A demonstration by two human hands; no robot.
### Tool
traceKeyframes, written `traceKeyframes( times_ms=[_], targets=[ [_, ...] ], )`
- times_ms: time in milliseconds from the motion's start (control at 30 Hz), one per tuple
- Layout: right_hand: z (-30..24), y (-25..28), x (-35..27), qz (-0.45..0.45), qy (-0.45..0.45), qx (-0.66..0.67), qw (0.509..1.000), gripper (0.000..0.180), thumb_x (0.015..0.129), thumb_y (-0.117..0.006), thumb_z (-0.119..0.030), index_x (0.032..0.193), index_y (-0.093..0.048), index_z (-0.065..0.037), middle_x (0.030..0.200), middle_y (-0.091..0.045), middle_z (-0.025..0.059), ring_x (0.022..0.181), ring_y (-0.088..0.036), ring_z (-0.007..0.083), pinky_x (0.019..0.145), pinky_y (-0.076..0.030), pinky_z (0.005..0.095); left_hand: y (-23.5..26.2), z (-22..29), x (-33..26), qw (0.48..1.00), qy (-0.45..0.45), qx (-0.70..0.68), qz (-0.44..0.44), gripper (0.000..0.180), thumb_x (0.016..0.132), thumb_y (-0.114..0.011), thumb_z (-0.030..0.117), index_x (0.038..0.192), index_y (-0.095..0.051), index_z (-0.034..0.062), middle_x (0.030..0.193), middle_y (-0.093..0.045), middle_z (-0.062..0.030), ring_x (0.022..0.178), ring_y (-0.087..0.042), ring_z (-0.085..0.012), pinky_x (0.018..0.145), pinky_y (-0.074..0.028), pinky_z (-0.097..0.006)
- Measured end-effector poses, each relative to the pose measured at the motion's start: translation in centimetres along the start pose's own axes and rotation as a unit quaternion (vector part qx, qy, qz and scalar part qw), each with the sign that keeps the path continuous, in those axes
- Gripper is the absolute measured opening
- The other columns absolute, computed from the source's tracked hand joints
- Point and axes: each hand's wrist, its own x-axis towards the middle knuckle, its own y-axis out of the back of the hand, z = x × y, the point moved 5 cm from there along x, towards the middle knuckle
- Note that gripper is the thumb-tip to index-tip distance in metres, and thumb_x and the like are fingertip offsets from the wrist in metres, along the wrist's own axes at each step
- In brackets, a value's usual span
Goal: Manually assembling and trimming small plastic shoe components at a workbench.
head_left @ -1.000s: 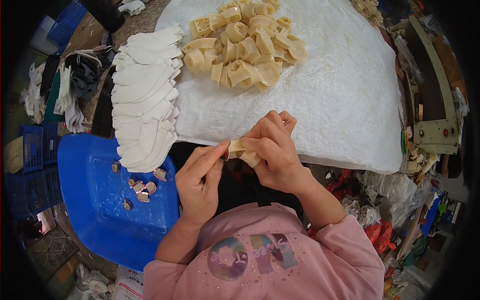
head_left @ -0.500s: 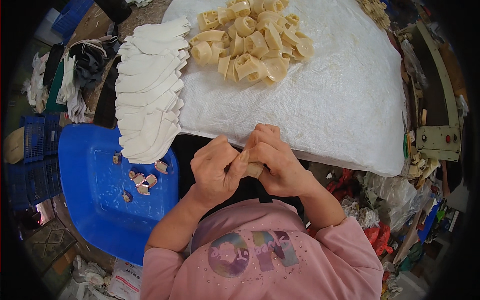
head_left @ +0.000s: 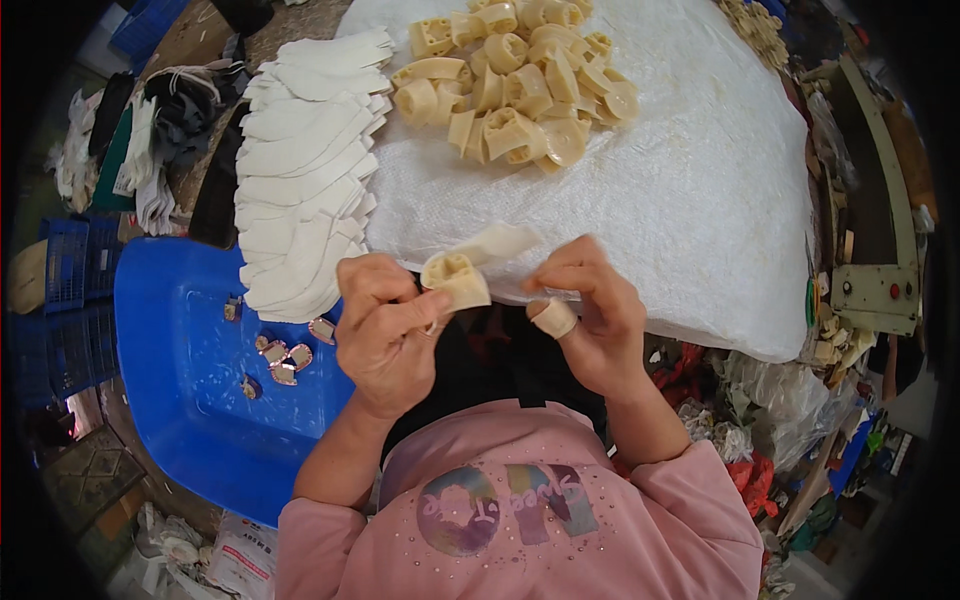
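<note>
right hand (head_left: 606, 338) parted — left hand (head_left: 384, 348) pinches beige piece (head_left: 464, 290) — shirt (head_left: 515, 560) bears lettering (head_left: 548, 502)

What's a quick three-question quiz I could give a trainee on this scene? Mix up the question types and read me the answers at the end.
1. Multiple choice: which is holding the beige piece?
A. Left hand
B. Right hand
C. Neither
2. True or false: the blue tub is on the person's left.
3. Fill in the colour: the beige pile lies on a ____ sheet.

Key: 1. A; 2. True; 3. White.
</note>
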Motion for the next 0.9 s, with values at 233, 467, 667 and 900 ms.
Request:
traceKeyframes(
  times_ms=[233, 467, 667, 900],
  targets=[
    [1.9, -2.0, -3.0, 0.118, -0.277, 0.319, 0.899, 0.027, 0.092, -0.053, -0.014, 0.112, -0.047, 0.003, 0.097, -0.06, 0.0102, 0.089, -0.059, 0.0142, 0.076, -0.047, 0.0258, -2.2, 1.9, 0.1, 0.987, 0.01, -0.145, -0.065, 0.024, 0.069, -0.069, -0.006, 0.088, -0.061, 0.0051, 0.085, -0.056, -0.0093, 0.076, -0.056, -0.023, 0.063, -0.043, -0.032],
    [0.6, -1.4, -3.4, 0.124, -0.255, 0.313, 0.906, 0.02, 0.093, -0.046, -0.01, 0.105, -0.055, 0.003, 0.095, -0.062, 0.0103, 0.085, -0.062, 0.0159, 0.074, -0.051, 0.0289, -3.1, 2.4, -0.4, 0.988, -0.093, 0.022, -0.122, 0.016, 0.066, -0.065, -0.006, 0.078, -0.057, -0.0012, 0.083, -0.056, -0.0116, 0.068, -0.056, -0.0232, 0.054, -0.04, -0.031],
    [0.0, -1.1, -2.4, 0.021, -0.217, 0.102, 0.971, 0.019, 0.089, -0.048, -0.01, 0.102, -0.058, 0.002, 0.087, -0.063, 0.008, 0.078, -0.062, 0.0143, 0.067, -0.048, 0.0274, -4.0, 3.3, -0.3, 0.975, -0.115, 0.093, -0.167, 0.014, 0.067, -0.063, -0.006, 0.077, -0.056, -0.0008, 0.081, -0.054, -0.0103, 0.061, -0.049, -0.0201, 0.05, -0.036, -0.032],
    [1.8, -0.9, -1.5, -0.069, -0.183, 0.162, 0.967, 0.024, 0.091, -0.051, -0.019, 0.103, -0.057, 0.002, 0.087, -0.062, 0.0085, 0.073, -0.06, 0.0177, 0.066, -0.048, 0.031, -3.6, 1.9, -0.3, 0.984, -0.032, 0.029, -0.172, 0.015, 0.067, -0.061, -0.01, 0.076, -0.052, -0.0021, 0.085, -0.057, -0.0121, 0.066, -0.054, -0.0236, 0.055, -0.043, -0.032]
  ],
)
